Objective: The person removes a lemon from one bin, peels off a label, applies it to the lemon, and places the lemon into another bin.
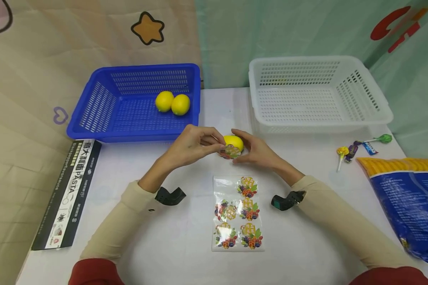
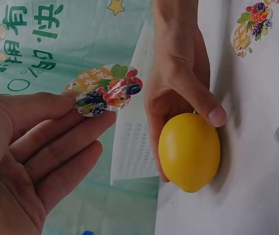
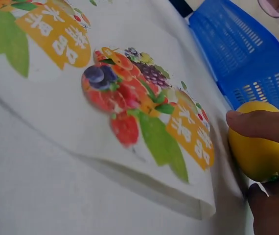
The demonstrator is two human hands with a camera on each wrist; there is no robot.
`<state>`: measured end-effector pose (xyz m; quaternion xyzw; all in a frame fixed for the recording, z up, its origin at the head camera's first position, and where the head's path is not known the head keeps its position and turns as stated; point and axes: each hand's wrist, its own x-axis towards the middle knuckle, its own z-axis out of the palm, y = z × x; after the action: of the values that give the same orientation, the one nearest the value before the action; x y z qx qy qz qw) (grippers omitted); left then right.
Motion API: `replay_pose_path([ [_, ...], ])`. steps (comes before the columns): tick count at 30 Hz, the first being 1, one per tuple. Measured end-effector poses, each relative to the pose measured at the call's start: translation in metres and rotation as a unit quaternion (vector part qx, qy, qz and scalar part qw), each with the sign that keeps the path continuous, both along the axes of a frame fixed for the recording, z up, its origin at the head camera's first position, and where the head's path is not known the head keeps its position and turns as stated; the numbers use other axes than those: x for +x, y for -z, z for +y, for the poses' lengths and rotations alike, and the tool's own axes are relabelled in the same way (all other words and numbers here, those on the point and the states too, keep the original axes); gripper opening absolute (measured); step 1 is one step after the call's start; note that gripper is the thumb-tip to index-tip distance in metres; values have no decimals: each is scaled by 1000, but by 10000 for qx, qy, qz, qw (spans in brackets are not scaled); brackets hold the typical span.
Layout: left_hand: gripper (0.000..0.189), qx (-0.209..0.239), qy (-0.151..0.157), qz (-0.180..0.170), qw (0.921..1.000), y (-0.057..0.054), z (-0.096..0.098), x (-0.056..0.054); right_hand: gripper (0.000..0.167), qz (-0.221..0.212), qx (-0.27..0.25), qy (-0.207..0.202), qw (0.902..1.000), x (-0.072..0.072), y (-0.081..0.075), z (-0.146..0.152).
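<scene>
Over the middle of the white table (image 1: pixel 185 241), the left hand (image 1: pixel 190 145) pinches a fruit-print sticker (image 1: pixel 231 152) in front of a lemon (image 1: pixel 234 140) gripped by the right hand (image 1: pixel 261 153). Toward the near edge lies a sticker sheet (image 1: pixel 224 186). A blue basket (image 1: pixel 139 138) holding two lemons (image 1: pixel 180 105) fills the far left corner; a white basket (image 1: pixel 306 127) stands along the far edge; a pasta box (image 1: pixel 67 198) lines the left edge, candies (image 1: pixel 352 151) and a blue bag (image 1: pixel 408 202) the right.

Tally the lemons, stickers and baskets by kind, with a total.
Lemons: 3 (two in the blue basket, one in the right hand)
Stickers: 6 (five on the sheet, one in the left hand)
Baskets: 2 (one blue, one white)
Total: 11
</scene>
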<state>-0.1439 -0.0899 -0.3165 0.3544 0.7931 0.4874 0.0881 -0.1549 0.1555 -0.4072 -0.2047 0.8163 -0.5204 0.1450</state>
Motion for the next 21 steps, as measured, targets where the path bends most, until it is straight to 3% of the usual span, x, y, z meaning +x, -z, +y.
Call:
replay_pose_path([
  [4, 5, -41, -59, -58, 10000, 0, 0, 0, 78, 269, 77, -52, 9996, -3, 0, -12],
  [6, 5, -47, -120, -54, 9999, 1, 0, 0, 71, 285, -136, -65, 9995, -2, -2, -15],
  [11, 5, 129, -410, -109, 9990, 5, 0, 0, 67, -29, -843, -11, 9964, 7, -18, -14],
  [16, 8, 432, -672, -132, 9967, 8, 2, 1, 69, -330, -1069, 63, 9937, 15, -32, -15],
  [21, 9, 542, -676, 0, 9962, 10, 3, 1, 63, -459, -1305, 99, 9903, 19, -34, -14],
])
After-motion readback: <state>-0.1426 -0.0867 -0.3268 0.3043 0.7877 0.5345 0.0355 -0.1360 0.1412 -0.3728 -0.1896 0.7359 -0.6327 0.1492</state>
